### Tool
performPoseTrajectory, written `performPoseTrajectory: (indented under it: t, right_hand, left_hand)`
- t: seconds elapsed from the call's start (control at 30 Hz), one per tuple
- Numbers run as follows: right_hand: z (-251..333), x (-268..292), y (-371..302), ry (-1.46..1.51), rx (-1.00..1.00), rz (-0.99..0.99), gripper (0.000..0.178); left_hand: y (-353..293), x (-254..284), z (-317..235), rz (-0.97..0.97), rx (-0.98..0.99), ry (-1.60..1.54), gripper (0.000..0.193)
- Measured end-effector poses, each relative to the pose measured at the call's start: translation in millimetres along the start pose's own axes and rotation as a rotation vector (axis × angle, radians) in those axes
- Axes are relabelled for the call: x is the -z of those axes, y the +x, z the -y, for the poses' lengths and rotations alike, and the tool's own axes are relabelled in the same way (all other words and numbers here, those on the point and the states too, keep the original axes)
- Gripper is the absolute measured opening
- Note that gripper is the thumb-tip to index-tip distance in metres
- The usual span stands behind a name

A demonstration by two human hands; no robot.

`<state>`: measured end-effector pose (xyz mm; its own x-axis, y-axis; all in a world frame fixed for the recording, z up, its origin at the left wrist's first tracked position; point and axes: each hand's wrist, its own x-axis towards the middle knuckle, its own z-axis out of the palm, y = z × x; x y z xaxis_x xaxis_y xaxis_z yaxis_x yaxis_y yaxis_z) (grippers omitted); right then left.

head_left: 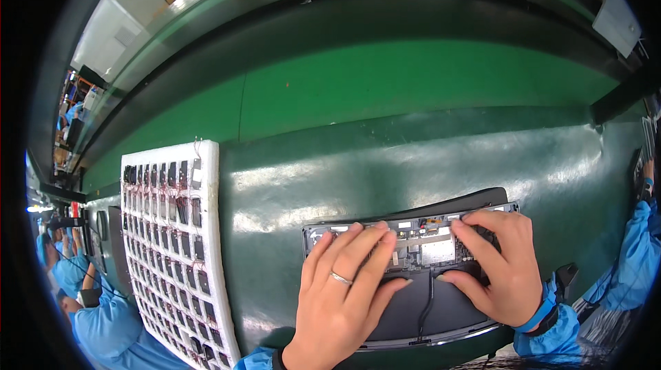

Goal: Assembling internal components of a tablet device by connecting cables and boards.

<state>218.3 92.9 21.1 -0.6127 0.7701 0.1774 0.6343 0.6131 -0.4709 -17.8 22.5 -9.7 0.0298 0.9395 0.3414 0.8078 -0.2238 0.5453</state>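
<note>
While the left hand (344,294), fingers spread flat, pins the opened grey laptop base (413,287) at six o'clock on the green bench (310,184), the right hand (499,266) pinches narrowly at its inner parts, a white foam tray of small components (175,246) waiting at nine o'clock.

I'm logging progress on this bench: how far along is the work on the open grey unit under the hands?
Done: the grey open-framed unit lies on its dark curved holder, its inner boards exposed. In hand: the left hand rests flat on its left part, and the right hand grips its right end. Left: no cover is on. The white foam tray of small dark parts sits untouched to the left.
</note>
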Motion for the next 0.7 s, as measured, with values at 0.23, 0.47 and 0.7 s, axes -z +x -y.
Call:
performPoseTrajectory:
  t: [0.23, 0.47, 0.7]
  right_hand:
    - [-1, -9, -3, -0.100, 0.049, 0.010, 0.058]
    - [-1, -11, -4, -0.126, 0.040, 0.007, 0.054]
    - [-1, -12, -3, -0.132, 0.076, -0.013, 0.052]
  left_hand:
    - [-11, -15, -4, 0.238, -0.067, 0.193, 0.062]
    - [-13, -20, -2, 0.141, -0.071, 0.141, 0.055]
    - [-10, -20, -3, 0.073, -0.069, 0.116, 0.048]
